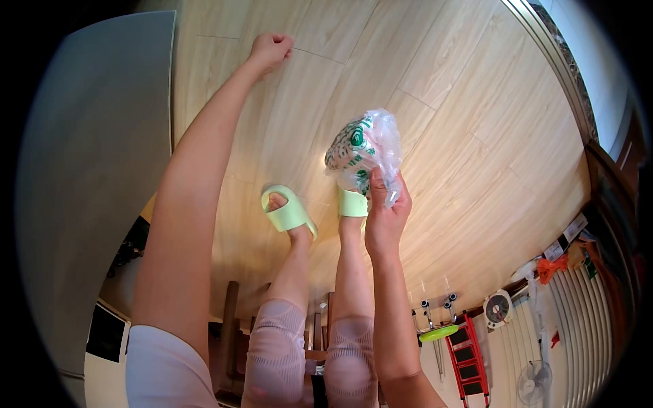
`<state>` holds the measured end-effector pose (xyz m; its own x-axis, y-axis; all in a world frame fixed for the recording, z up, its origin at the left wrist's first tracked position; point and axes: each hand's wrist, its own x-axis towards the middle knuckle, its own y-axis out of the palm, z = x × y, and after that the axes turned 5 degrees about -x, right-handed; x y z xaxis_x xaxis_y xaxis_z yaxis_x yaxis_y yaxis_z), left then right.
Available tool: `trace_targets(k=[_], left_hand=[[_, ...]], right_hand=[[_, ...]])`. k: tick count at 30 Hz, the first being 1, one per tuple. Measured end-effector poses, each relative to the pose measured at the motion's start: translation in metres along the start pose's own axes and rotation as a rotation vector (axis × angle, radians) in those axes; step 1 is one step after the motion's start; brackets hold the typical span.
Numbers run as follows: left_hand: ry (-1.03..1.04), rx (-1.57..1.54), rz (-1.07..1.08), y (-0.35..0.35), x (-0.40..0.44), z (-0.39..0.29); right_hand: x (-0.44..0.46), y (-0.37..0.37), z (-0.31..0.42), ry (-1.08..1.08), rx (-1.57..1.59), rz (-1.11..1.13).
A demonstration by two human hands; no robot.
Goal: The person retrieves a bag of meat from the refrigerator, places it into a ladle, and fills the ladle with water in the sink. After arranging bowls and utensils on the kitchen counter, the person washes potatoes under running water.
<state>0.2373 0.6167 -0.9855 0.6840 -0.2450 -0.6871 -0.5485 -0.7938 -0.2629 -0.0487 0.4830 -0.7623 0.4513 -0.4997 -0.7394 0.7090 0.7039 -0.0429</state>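
Note:
A clear plastic bag [364,146] with green printing bulges with contents that I cannot make out. Its gathered end is pinched between the thumb and fingers of my right hand [389,214], which hold it up over the floor in front of my right foot. My left hand [272,51] is stretched far forward above the floor, apart from the bag. Its fingers are curled closed, and whatever they hold, if anything, is hidden.
Wood-look flooring [462,136] spreads ahead. Light green slippers [289,212] are on my feet. A large grey panel [102,136] stands at left. At lower right are a red step ladder [469,360], a white fan [498,308] and an orange bag [551,269].

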Motion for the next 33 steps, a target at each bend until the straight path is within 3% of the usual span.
trace_targets(k=[2, 8, 14, 20, 29, 33], left_hand=[[-0.145, -0.619, 0.237, -0.001, -0.001, 0.019], [-0.137, -0.89, 0.228, 0.001, -0.044, -0.042], [-0.153, -0.706, 0.079, -0.022, -0.059, -0.046], [-0.022, -0.447, -0.128, -0.035, -0.046, -0.02], [0.164, 0.104, -0.486, -0.027, -0.031, -0.02], [0.268, 0.104, -0.536, -0.007, -0.017, -0.016]], right_hand=[[-0.003, -0.002, -0.004, -0.028, 0.009, -0.022], [-0.014, -0.006, 0.016, 0.001, 0.04, -0.04], [-0.023, 0.001, 0.055, -0.03, -0.039, -0.011], [-0.022, 0.014, 0.043, -0.168, -0.187, 0.008], [-0.017, 0.026, 0.047, -0.049, -0.015, -0.031], [-0.01, 0.022, 0.054, 0.014, 0.009, -0.049]])
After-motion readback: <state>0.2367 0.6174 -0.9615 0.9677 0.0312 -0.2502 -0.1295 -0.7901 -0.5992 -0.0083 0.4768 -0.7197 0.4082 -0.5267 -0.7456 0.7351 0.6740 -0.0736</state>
